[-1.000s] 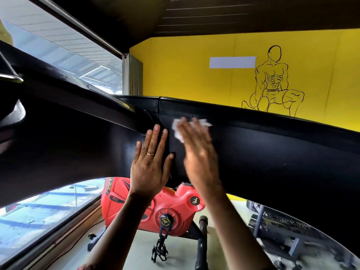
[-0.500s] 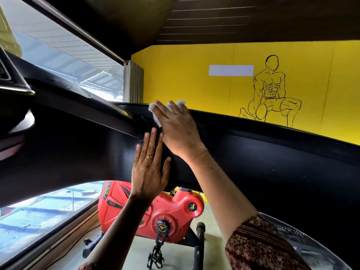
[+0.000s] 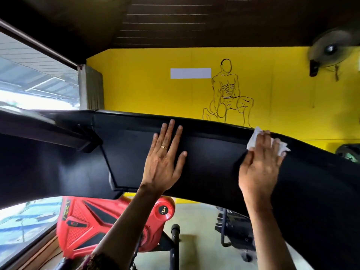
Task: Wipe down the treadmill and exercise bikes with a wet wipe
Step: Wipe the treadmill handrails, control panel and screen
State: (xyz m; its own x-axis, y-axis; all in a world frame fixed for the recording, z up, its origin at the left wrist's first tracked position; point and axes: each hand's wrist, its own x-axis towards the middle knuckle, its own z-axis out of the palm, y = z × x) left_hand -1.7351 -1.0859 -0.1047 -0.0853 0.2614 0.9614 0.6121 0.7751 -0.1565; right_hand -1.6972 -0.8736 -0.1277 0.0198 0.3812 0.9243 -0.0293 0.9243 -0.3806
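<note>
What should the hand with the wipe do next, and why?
Probably slide the right hand and its wet wipe down across the black panel: the wipe is pressed at the panel's top edge, with the broad face stretching below it, and the left hand lies flat on the panel, apart from it.

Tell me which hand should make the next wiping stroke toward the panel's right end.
Right. The right hand presses the wet wipe against the black panel near its upper edge; the left hand lies flat mid-panel with no wipe.
</note>
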